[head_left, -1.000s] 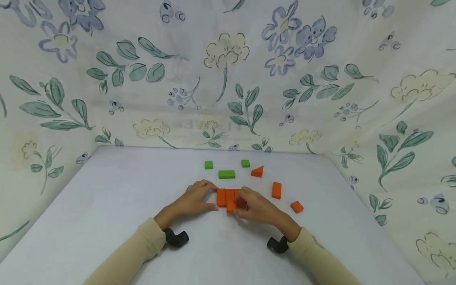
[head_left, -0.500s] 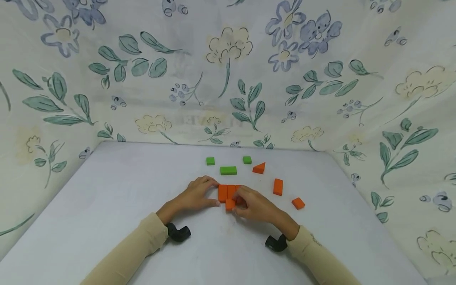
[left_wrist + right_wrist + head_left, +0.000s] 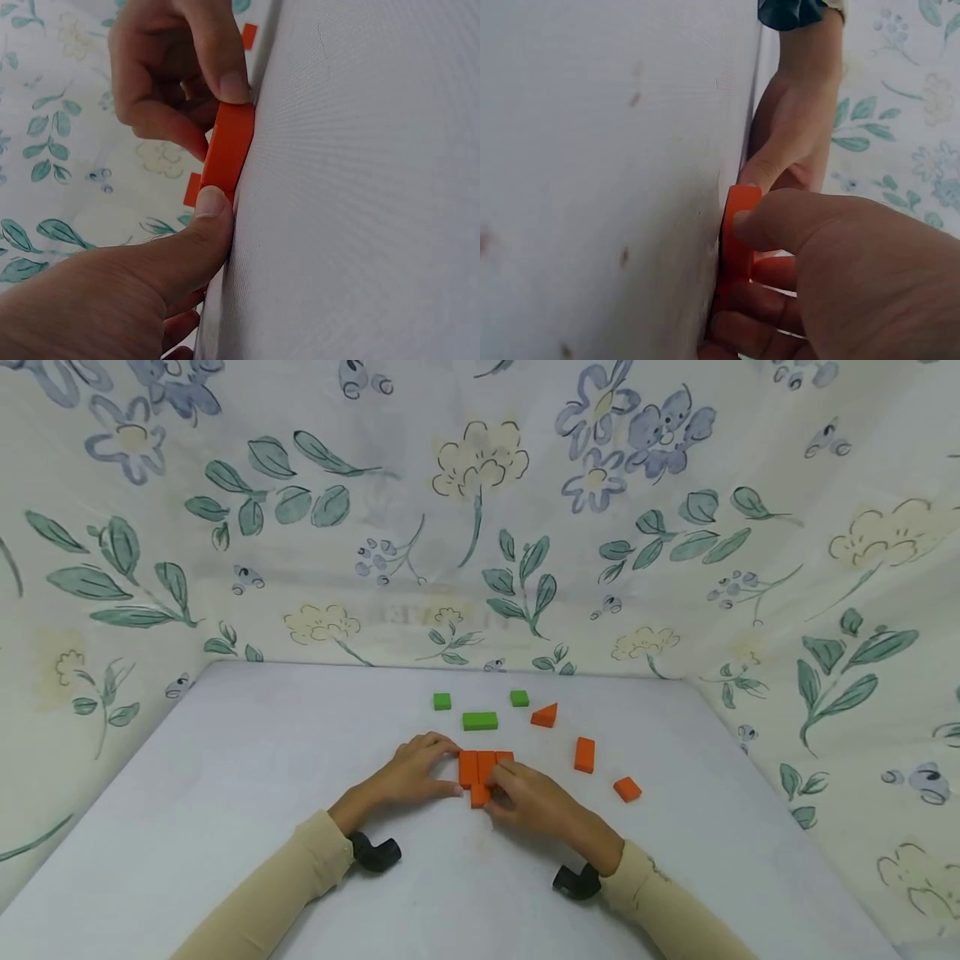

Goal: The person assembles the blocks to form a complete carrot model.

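Note:
Three orange blocks stand side by side in a row in the head view, with the left block (image 3: 467, 769), the middle block (image 3: 486, 765) and the right block (image 3: 506, 756) partly behind my fingers. My left hand (image 3: 412, 772) holds the left block, forefinger at its far corner and thumb at its near corner. A smaller orange block (image 3: 478, 797) lies against the near side of the row. My right hand (image 3: 534, 800) pinches it from the right; in the right wrist view the thumb presses on this orange block (image 3: 740, 236).
Behind the row lie a green rectangular block (image 3: 480, 721) and two small green blocks, the left one (image 3: 442, 702) and the right one (image 3: 519, 698). To the right are an orange triangular block (image 3: 545, 715), an orange rectangular block (image 3: 584, 755) and an orange cube-like block (image 3: 627, 789).
My right hand has slid the smaller orange block a little left along the row's near side, uncovering more of the right block. My left hand stays at the row's left end.

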Action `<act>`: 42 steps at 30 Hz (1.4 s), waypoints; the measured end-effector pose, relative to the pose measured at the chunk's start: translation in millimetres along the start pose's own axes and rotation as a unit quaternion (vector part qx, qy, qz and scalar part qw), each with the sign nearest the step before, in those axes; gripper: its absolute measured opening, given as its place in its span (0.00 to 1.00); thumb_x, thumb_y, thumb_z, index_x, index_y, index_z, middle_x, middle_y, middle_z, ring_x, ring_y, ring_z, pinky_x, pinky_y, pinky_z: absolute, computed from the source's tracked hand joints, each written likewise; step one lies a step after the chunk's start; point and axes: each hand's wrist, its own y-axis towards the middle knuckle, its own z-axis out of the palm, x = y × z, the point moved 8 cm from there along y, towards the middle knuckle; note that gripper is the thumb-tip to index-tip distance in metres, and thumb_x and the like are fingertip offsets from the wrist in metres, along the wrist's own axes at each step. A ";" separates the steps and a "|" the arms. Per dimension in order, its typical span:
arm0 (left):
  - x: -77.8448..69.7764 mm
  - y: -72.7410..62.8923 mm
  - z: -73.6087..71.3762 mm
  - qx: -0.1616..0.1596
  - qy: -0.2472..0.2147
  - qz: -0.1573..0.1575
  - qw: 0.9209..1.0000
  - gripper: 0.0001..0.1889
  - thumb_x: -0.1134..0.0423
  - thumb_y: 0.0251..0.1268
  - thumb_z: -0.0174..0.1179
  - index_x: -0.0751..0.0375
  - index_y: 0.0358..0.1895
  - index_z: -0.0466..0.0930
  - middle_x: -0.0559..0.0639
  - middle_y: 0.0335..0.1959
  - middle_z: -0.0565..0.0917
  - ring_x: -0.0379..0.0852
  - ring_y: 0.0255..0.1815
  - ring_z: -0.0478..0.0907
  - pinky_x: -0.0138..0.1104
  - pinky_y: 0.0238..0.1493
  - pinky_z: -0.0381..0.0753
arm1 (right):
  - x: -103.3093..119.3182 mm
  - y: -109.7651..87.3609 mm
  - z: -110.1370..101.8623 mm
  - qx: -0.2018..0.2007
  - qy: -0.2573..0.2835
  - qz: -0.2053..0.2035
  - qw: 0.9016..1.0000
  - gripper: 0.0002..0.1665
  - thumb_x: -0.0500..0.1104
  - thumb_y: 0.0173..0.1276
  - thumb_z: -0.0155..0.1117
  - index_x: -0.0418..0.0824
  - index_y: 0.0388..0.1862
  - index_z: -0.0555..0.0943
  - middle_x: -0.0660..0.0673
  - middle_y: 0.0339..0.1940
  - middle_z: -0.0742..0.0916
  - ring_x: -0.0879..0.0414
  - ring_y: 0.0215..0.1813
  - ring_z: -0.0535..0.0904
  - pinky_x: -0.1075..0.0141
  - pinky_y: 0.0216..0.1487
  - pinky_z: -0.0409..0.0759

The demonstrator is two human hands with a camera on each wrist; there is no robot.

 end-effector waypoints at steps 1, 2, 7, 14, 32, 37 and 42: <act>-0.3 0.2 -0.3 -0.001 0.001 0.000 1.000 0.34 0.42 0.58 0.70 0.54 0.65 0.75 0.52 0.67 0.73 0.54 0.70 0.66 0.53 0.65 0.64 | 1.2 -0.5 -0.7 -0.002 -0.008 -0.004 1.000 0.14 0.44 0.64 0.72 0.42 0.44 0.78 0.51 0.36 0.81 0.62 0.37 0.75 0.73 0.42 0.80; -0.3 0.5 -0.6 -0.002 0.002 -0.001 1.000 0.34 0.42 0.58 0.70 0.54 0.65 0.75 0.52 0.67 0.73 0.54 0.70 0.66 0.53 0.65 0.64 | 2.1 -0.8 -1.2 -0.004 -0.017 -0.008 1.000 0.14 0.44 0.64 0.72 0.42 0.43 0.78 0.51 0.35 0.80 0.62 0.36 0.75 0.74 0.41 0.79; 0.1 0.9 -1.0 -0.002 0.000 -0.008 1.000 0.34 0.43 0.57 0.71 0.54 0.65 0.75 0.52 0.67 0.73 0.54 0.70 0.66 0.54 0.66 0.63 | 5.2 -0.7 -1.3 -0.005 -0.038 -0.015 0.999 0.15 0.45 0.64 0.73 0.42 0.42 0.77 0.51 0.34 0.80 0.62 0.34 0.73 0.74 0.38 0.78; 0.2 1.4 3.4 0.002 -0.002 -0.004 1.000 0.34 0.43 0.58 0.71 0.54 0.65 0.75 0.52 0.67 0.73 0.54 0.70 0.66 0.54 0.65 0.63 | 5.4 -3.3 -1.6 0.019 -0.033 -0.002 0.999 0.19 0.49 0.64 0.73 0.42 0.47 0.78 0.50 0.37 0.81 0.62 0.36 0.75 0.74 0.42 0.80; -0.5 5.4 2.8 0.008 0.002 -0.018 1.000 0.36 0.44 0.56 0.72 0.55 0.66 0.75 0.53 0.68 0.72 0.54 0.71 0.65 0.53 0.67 0.63 | -99.3 -83.0 -91.2 -0.013 0.082 0.173 0.981 0.09 0.38 0.67 0.69 0.38 0.45 0.83 0.52 0.31 0.80 0.60 0.32 0.74 0.72 0.31 0.76; 0.0 5.7 6.4 0.018 0.003 -0.022 1.000 0.36 0.43 0.57 0.72 0.53 0.67 0.74 0.53 0.68 0.71 0.54 0.71 0.65 0.53 0.67 0.63 | -134.0 -128.9 -98.0 0.011 0.092 0.175 0.980 0.11 0.33 0.67 0.66 0.36 0.49 0.83 0.50 0.37 0.83 0.59 0.39 0.77 0.71 0.37 0.79; 0.2 4.5 4.9 0.009 -0.001 -0.023 1.000 0.35 0.44 0.56 0.72 0.53 0.66 0.75 0.53 0.67 0.72 0.55 0.70 0.65 0.53 0.66 0.63 | -161.3 -153.2 -85.7 0.032 0.126 0.196 0.972 0.17 0.35 0.70 0.64 0.38 0.56 0.81 0.46 0.45 0.85 0.57 0.45 0.78 0.70 0.45 0.80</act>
